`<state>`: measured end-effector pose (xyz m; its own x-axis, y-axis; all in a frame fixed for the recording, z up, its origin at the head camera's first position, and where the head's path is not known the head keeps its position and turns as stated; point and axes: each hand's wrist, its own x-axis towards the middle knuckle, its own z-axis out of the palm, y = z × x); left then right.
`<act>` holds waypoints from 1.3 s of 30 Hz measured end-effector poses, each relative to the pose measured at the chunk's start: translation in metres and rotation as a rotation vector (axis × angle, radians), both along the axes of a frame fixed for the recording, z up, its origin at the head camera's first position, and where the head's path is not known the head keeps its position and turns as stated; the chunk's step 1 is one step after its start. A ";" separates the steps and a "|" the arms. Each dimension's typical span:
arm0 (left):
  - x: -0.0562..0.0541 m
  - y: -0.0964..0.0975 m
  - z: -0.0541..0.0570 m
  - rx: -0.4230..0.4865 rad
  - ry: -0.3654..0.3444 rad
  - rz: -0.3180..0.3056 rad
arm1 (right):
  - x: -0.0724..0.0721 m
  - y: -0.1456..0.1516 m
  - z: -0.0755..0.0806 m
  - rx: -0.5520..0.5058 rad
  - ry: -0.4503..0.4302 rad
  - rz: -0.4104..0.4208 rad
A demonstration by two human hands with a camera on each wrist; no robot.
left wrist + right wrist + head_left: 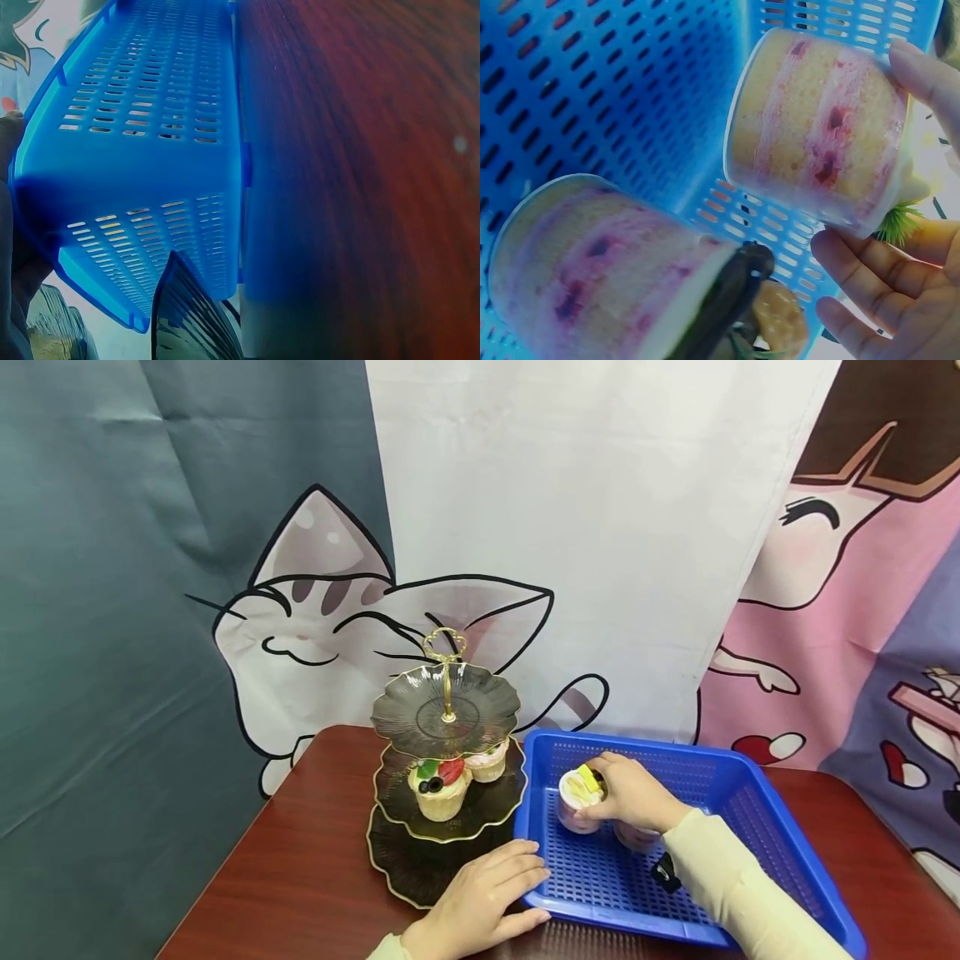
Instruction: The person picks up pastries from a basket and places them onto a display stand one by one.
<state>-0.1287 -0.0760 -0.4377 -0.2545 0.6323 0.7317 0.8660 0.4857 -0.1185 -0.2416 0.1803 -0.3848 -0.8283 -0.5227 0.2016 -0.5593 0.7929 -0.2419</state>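
My right hand (633, 789) grips a clear cup of layered cake (576, 814) by its top, inside the blue plastic basket (645, 745). In the right wrist view this cake cup (817, 127) shows pale sponge and pink cream layers, with a yellow and green topping near my fingers (870, 281). A second layered cake cup (600, 277), with a dark topping, stands beside it in the basket, partly hidden under my right hand in the head view. My left hand (487, 893) rests with extended fingers on the basket's near left corner.
Left of the basket stands a three-tier dark cake stand (408, 714) with gold edges and a gold handle. Its middle tier holds a fruit-topped cupcake (441, 800) and a pink-topped cupcake (487, 766). Everything sits on a reddish wooden table (277, 860) before a printed curtain (600, 527).
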 end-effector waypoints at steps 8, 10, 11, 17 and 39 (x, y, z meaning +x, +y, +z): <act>0.001 0.000 0.001 -0.012 0.009 0.009 | 0.003 0.000 0.009 -0.015 0.032 0.014; 0.001 0.001 0.001 -0.011 0.007 0.010 | 0.004 0.001 0.012 -0.030 0.046 0.020; 0.000 0.001 0.001 -0.011 0.006 0.011 | 0.004 0.001 0.013 -0.037 0.052 0.021; 0.000 0.001 -0.001 -0.020 0.004 0.018 | 0.006 0.003 0.018 -0.051 0.055 0.027; 0.000 0.000 -0.001 -0.006 -0.017 0.021 | 0.013 0.002 0.050 -0.033 0.048 0.029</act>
